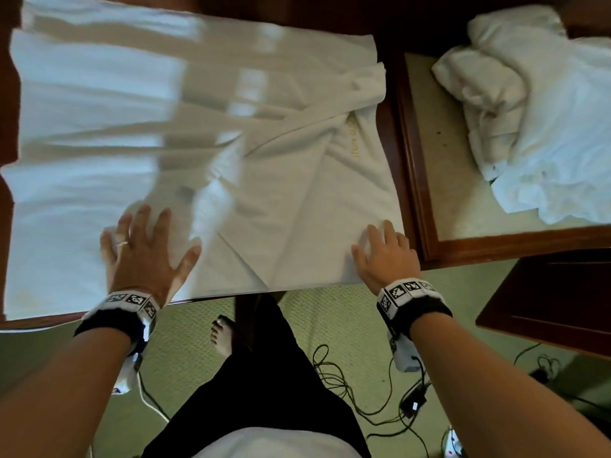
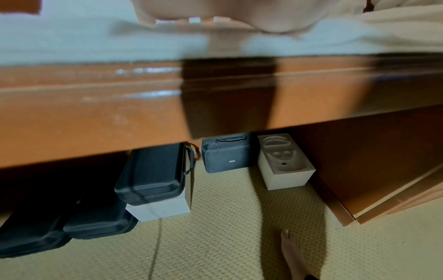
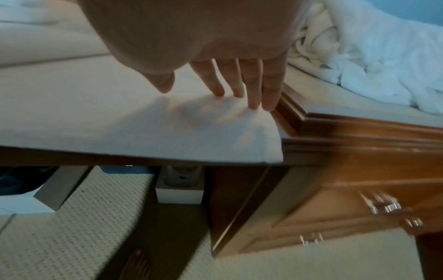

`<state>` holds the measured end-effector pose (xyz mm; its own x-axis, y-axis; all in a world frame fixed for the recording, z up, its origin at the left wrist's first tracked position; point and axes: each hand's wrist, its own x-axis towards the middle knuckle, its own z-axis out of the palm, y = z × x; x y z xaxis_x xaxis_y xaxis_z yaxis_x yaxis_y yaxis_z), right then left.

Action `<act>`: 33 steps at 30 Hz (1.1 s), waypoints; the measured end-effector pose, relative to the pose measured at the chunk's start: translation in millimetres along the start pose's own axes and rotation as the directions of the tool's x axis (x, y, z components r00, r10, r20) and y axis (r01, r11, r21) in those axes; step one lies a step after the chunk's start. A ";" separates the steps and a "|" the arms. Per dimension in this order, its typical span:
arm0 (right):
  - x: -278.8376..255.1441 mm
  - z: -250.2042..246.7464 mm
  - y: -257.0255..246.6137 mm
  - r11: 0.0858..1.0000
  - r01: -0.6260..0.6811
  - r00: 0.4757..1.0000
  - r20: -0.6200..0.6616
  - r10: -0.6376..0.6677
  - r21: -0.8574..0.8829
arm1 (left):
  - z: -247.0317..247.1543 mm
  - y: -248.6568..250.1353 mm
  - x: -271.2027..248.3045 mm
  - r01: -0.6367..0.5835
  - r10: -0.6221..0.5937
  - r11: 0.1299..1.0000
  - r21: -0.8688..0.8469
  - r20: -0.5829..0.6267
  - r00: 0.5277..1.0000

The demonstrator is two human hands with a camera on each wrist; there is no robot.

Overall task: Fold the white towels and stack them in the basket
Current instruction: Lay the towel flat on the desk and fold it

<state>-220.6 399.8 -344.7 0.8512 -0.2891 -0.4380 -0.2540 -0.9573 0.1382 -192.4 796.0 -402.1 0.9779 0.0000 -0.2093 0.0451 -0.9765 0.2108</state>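
A white towel (image 1: pixel 297 180) lies spread and creased on the glossy table (image 1: pixel 49 312), with a diagonal fold running to its near edge. My right hand (image 1: pixel 383 252) presses with straight fingers (image 3: pixel 254 91) on the towel's near right corner (image 3: pixel 167 123). My left hand (image 1: pixel 145 249) lies flat with fingers spread at the towel's left side, near the table's front edge; in the left wrist view only its palm (image 2: pixel 215 11) shows. Neither hand holds anything. A heap of unfolded white towels (image 1: pixel 529 110) sits on the lower side table at the right.
The side table (image 1: pixel 446 180) has a raised wooden rim just right of my right hand. A dark cabinet (image 1: pixel 545 299) stands nearer right. Black cases (image 2: pixel 151 174) and white boxes sit under the table. Cables (image 1: pixel 363 391) trail on the carpet beside my bare foot (image 1: pixel 224 335).
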 end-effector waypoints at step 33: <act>201.8 -75.7 -20.9 0.979 0.197 0.974 0.105 -0.201 0.045 | 4.1 7.2 -0.2 0.058 -0.062 0.995 0.087 0.048 0.997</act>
<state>-8.8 362.0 -368.7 0.8319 -0.0899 -0.5476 -0.1015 -0.9948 0.0091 -193.1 788.1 -404.5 0.9623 0.0503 -0.2672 0.0836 -0.9899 0.1145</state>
